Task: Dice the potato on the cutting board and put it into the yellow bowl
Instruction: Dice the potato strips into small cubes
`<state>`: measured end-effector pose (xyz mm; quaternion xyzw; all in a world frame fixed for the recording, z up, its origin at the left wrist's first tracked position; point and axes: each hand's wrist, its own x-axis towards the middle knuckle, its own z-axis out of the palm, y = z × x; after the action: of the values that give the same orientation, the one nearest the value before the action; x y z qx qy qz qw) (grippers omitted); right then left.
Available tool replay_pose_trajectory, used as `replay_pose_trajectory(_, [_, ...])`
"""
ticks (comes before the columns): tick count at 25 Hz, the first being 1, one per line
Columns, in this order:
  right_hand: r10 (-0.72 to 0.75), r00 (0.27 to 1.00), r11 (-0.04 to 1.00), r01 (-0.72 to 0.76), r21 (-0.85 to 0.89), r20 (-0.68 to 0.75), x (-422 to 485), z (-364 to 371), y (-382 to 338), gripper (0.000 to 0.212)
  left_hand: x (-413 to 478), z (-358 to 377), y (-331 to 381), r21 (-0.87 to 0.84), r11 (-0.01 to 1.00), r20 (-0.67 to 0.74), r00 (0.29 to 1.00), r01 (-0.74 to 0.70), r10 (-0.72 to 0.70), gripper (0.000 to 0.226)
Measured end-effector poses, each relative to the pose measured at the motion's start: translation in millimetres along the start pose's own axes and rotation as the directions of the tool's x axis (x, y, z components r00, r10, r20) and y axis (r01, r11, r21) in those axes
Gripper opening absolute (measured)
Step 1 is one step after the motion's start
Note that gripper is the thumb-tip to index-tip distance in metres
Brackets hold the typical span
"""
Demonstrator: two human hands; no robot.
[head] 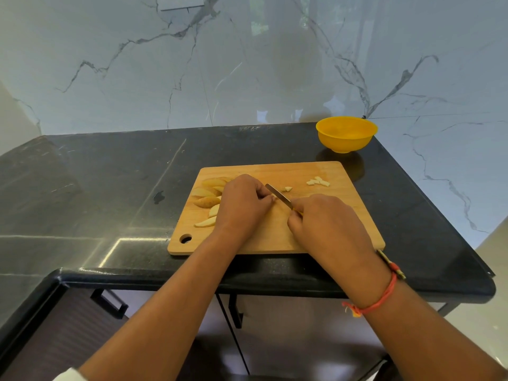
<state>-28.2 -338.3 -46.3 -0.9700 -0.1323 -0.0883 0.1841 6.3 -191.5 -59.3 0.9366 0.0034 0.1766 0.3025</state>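
Early yet: left hand [242, 204] curled round a mostly hidden potato piece, right hand [327, 224] gripping the knife [279, 196], few dice [318, 182] near the cutting board's [297, 171] far right corner, wedges [209, 193] uncut along its left edge, yellow bowl [343, 143] beyond, seemingly empty.

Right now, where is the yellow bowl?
In the head view the yellow bowl stands on the dark counter, far right, just beyond the far right corner of the cutting board and close to the marble wall.
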Motion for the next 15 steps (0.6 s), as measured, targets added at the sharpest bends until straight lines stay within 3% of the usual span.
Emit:
replay_pose_trajectory(9, [0.057,0.963,0.992,-0.026,-0.121,0.263,-4.9,-15.0,8.3,0.032,-0.6,2.4,0.9,-0.001,1.000,-0.017,1.000,0.020,-0.020,0.012])
replay_pose_trajectory(15, [0.015,0.997,0.990,-0.005,-0.140,0.072,-26.5,-31.2,21.5,0.030,0.7,3.5,-1.7,0.009,1.000,-0.010,1.000,0.025,-0.025,0.011])
